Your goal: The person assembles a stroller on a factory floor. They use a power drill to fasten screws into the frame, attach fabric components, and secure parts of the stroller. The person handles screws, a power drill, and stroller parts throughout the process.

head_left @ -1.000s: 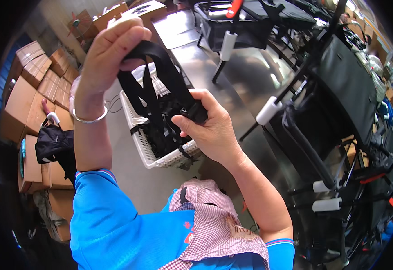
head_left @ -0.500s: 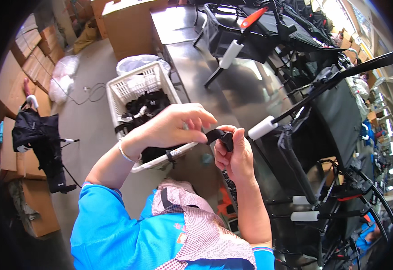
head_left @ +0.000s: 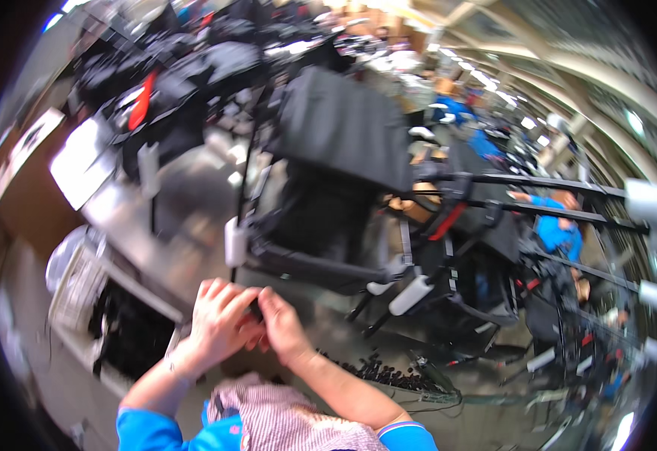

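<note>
My left hand (head_left: 221, 322) and my right hand (head_left: 285, 326) are close together in front of me, fingers curled inward. Between them a little of a black strap (head_left: 254, 308) shows, pinched by both; most of it is hidden behind the fingers. Just beyond the hands is a black folding frame with fabric, like a stroller (head_left: 321, 188), with a white foam sleeve (head_left: 235, 242) on its near bar. To the left of my hands stands a white plastic basket (head_left: 80, 289) holding black straps or fabric pieces (head_left: 136, 331).
A shiny metal table (head_left: 118, 218) runs behind the basket, with a cardboard box (head_left: 39, 180) at far left. More black frames crowd the right, some with white sleeves (head_left: 411, 295). A tray of small black parts (head_left: 381, 373) lies right of my hands. A person in blue (head_left: 560, 234) is farther off.
My view has swung to the right, so the basket now sits farther left. My hands, apart before with the strap stretched between them, have come together around it.
</note>
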`<move>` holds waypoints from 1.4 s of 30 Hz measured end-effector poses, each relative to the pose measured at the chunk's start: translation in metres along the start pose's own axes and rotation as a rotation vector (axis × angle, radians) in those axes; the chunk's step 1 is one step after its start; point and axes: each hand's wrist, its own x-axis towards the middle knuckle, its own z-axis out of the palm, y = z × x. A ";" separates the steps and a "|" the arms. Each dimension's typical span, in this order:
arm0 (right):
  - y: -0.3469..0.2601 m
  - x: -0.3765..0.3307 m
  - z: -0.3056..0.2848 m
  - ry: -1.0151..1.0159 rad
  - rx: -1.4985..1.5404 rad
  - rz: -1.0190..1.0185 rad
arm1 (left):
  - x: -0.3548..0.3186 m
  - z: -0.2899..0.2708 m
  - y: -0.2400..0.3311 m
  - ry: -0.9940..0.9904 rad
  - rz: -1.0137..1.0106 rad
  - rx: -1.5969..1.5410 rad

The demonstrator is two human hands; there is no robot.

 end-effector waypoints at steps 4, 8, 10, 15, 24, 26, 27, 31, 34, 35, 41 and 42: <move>0.013 -0.012 -0.027 0.091 0.026 -0.024 | 0.007 0.028 0.020 -0.081 0.044 -0.016; 0.024 -0.026 -0.031 0.117 0.035 -0.005 | 0.001 0.038 0.028 -0.155 0.068 -0.021; 0.027 -0.031 -0.050 0.023 0.033 0.000 | 0.003 0.044 0.032 -0.153 -0.082 -0.240; 0.025 -0.048 -0.080 0.126 -0.402 -0.377 | -0.011 0.063 0.025 -0.009 -0.729 -1.242; 0.030 -0.057 -0.081 0.093 -0.233 -0.585 | 0.022 0.094 0.084 -0.387 -1.013 -1.418; 0.000 -0.084 -0.088 0.280 -0.354 -0.779 | 0.024 0.106 0.085 -0.394 -0.979 -1.390; -0.011 -0.096 -0.091 0.373 -0.417 -0.870 | 0.025 0.109 0.085 -0.396 -0.968 -1.380; -0.020 -0.112 -0.106 0.334 -0.411 -0.811 | 0.023 0.114 0.083 -0.407 -0.917 -1.358; -0.011 -0.098 -0.116 0.093 -0.319 -0.556 | 0.008 0.100 0.058 -0.370 -0.884 -1.345; -0.015 -0.103 -0.120 0.165 -0.489 -0.414 | 0.001 0.099 0.055 -0.384 -0.856 -1.363; 0.021 -0.095 -0.136 0.455 -1.054 -0.682 | 0.010 0.107 0.090 -0.306 -0.820 -1.335; 0.021 -0.093 -0.137 0.454 -1.096 -0.674 | 0.010 0.107 0.092 -0.268 -0.879 -1.292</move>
